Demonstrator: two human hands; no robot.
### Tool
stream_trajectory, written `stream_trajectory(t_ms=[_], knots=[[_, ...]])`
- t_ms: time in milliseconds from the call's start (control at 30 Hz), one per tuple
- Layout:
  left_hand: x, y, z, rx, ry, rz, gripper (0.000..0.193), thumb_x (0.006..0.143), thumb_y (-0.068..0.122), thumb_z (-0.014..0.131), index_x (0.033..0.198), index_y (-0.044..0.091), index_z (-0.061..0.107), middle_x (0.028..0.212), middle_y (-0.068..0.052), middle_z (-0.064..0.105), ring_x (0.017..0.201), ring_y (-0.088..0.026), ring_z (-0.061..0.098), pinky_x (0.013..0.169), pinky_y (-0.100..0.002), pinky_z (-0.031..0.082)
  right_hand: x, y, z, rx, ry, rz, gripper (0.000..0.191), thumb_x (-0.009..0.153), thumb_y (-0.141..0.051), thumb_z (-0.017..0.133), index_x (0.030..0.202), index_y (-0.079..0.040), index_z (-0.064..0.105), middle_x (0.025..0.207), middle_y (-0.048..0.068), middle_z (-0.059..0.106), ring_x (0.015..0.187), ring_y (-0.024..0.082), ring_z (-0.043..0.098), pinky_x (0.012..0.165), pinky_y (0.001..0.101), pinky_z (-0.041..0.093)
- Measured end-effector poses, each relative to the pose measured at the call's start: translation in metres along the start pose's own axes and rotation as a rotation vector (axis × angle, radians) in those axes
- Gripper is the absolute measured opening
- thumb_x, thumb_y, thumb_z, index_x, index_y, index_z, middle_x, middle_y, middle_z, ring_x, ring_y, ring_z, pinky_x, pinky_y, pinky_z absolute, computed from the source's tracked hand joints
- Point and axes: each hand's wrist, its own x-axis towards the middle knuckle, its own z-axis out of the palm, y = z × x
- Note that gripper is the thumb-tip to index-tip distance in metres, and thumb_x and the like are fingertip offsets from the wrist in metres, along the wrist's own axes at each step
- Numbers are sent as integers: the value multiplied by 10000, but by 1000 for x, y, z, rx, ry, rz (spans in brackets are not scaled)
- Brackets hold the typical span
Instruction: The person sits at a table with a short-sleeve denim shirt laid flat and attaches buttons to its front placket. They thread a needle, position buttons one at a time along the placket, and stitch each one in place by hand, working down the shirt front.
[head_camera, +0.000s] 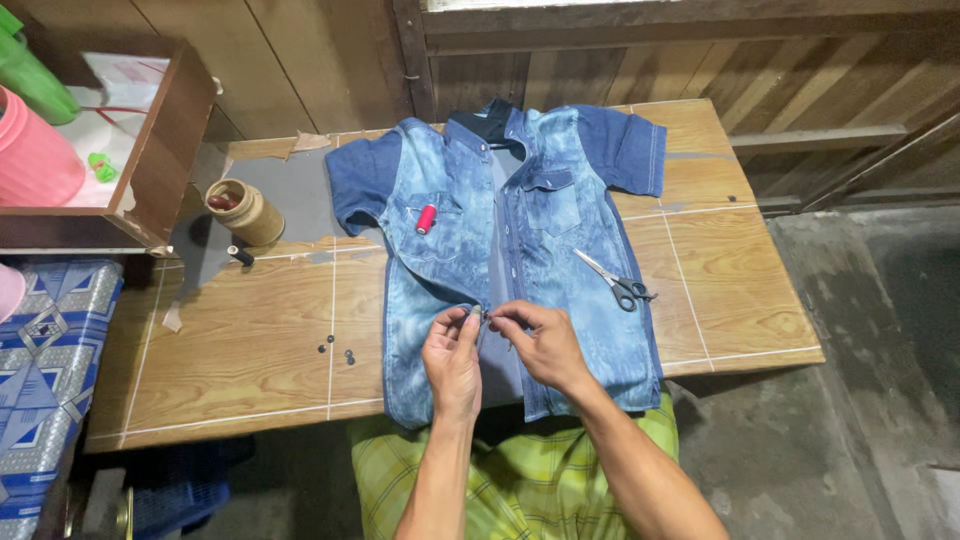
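My left hand (452, 357) and right hand (540, 343) pinch the shirt (450, 240) front edge on the tabletop (250, 340); scissors (617, 283) and red spool (427, 219) lie on it.

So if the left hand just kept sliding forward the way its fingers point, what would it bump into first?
Probably the red thread spool lying on the denim shirt. The left hand points up the shirt front, and nothing else lies between, though the line is only roughly judged.

One denim shirt (520, 250), one red thread spool (427, 218), one pair of scissors (615, 282) and three dark buttons (338, 349) are counted.
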Motion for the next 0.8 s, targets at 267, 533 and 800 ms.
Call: stream_trajectory(t_ms=[267, 533, 800], knots=[[4, 6, -9, 91, -6, 41, 220, 932, -15, 721, 1125, -6, 615, 1048, -93, 700, 951, -132, 672, 880, -261, 526, 5, -18, -4, -16, -39, -42, 175, 907, -138, 740, 1055, -52, 775, 933, 42, 804, 831, 110, 713, 726, 274, 552], [6, 13, -9, 182, -52, 90, 252, 924, -18, 712, 1133, -14, 571, 1079, -126, 707, 983, -148, 695, 910, -277, 568, 32, -37, -17, -265, -138, -381, 188, 849, -192, 797, 999, -82, 774, 965, 58, 747, 929, 264, 689, 834, 381, 519], [4, 14, -10, 190, -86, 75, 310, 932, -54, 706, 1181, -16, 524, 1081, -159, 693, 973, -171, 695, 910, -290, 566, 28, -42, -7, -562, -93, -250, 110, 836, -234, 770, 904, -150, 790, 969, 22, 720, 980, 272, 622, 840, 429, 439]])
